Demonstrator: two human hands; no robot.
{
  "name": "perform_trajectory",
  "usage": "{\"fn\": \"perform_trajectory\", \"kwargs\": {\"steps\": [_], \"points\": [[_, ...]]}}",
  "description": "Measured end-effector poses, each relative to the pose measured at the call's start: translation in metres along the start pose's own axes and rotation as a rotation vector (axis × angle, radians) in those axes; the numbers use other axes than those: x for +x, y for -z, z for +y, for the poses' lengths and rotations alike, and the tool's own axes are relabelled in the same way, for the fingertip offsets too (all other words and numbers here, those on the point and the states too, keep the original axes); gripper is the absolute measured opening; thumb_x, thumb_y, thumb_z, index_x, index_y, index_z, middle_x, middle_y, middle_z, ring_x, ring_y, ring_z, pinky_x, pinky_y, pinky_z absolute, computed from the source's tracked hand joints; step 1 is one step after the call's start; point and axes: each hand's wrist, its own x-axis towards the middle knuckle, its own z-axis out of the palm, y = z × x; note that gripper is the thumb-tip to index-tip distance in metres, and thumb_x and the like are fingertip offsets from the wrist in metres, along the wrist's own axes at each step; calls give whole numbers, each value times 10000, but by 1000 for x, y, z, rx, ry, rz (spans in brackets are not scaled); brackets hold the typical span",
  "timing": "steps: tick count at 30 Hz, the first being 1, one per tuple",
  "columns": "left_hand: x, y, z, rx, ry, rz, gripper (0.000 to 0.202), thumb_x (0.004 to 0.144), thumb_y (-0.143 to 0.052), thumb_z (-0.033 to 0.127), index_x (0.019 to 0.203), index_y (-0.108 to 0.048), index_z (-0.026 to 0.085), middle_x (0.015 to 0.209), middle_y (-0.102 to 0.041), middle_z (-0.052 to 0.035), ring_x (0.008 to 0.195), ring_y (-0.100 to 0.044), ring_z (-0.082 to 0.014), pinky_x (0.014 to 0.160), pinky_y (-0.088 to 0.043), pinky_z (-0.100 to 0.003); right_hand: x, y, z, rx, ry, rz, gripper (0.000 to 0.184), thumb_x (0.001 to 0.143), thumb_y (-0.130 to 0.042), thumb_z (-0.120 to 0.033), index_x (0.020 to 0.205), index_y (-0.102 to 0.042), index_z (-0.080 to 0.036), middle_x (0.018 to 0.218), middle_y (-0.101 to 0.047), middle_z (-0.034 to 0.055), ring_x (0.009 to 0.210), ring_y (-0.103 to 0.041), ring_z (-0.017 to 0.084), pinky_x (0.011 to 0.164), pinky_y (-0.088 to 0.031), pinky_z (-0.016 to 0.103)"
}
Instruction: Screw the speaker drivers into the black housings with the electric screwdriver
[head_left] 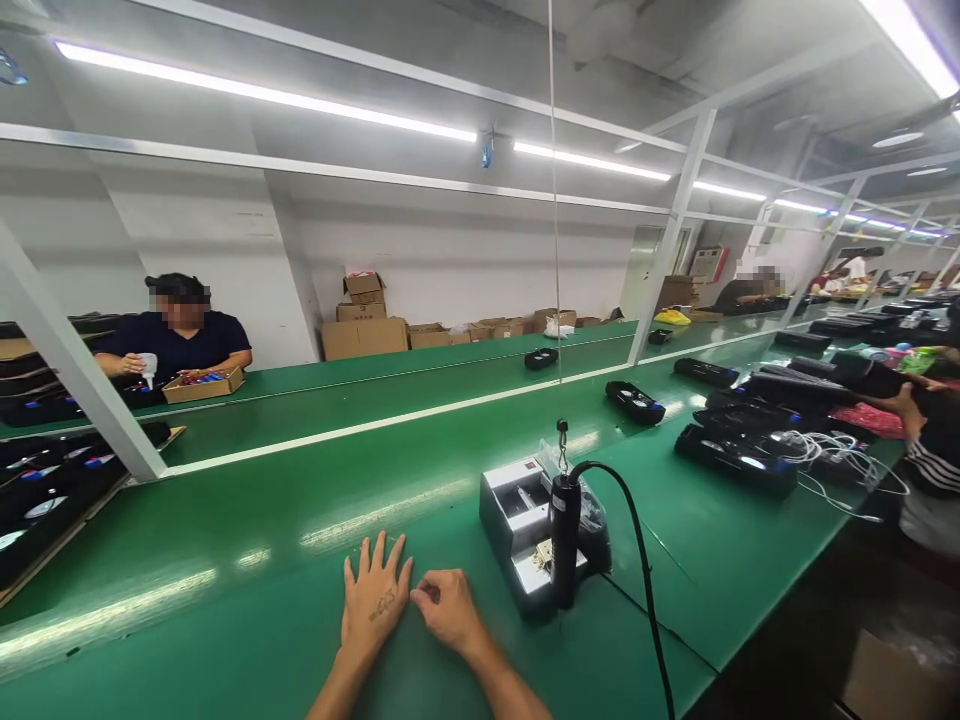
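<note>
Lower centre of the frame: left hand (373, 597) lies flat, fingers spread, on the green table (225, 560), holding nothing; right hand (448, 607) beside it is loosely curled, any grasp unclear; a hanging black screwdriver (565, 540) sits just right.

whether the right hand (448, 608) pinches anything is too small to tell.

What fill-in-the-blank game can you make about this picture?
1. The left hand and the right hand rest on a table coloured ____.
2. The screwdriver hangs on the ____ side of both hands.
3. The box in front of the person across the table is made of ____.

Missing words: green; right; cardboard.
</note>
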Motion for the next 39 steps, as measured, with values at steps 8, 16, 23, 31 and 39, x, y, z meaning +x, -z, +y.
{"fn": "perform_trajectory", "kwargs": {"steps": [8,16,23,31,39], "points": [[0,-3,-1,14,-9,1,538,1026,-353,387,1538,-468,266,1624,-419,-142,1511,-348,-413,1172,-283,-662,0,1,0,2,-17,3,165,840,-658,-213,693,-733,-213,678,-740,-5,609,-599,125,598,-348,233],[-2,-1,-1,53,-23,-11,544,1034,-342,390,1552,-441,257,1632,-399,-158,1513,-335,-427,1166,-285,-660,-1,2,0,5,-31,-20,146,834,-676,-220,710,-753,-219,699,-755,-3,623,-613,126,610,-361,233],[-5,4,0,12,-16,-14,540,1032,-353,399,1550,-441,276,1640,-389,-134,1521,-336,-400,1190,-276,-633,11,0,-10,-22,-155,9,173,859,-656,-241,738,-775,-206,712,-768,23,636,-632,144,609,-372,249],[-5,-2,-2,90,-14,-58,590,964,-401,238,1548,-420,316,1658,-360,-98,1523,-345,-373,1202,-285,-601,36,-25,-23,-28,-198,-32,148,857,-654,-254,788,-781,-221,774,-794,15,694,-688,148,639,-416,233],[-8,-18,-8,87,-20,-42,629,913,-436,244,1538,-450,310,1668,-352,-73,1544,-304,-354,1234,-230,-584,22,-31,-15,-11,-142,-57,130,844,-665,-269,721,-694,-237,746,-751,-16,702,-665,153,656,-385,252]]}}
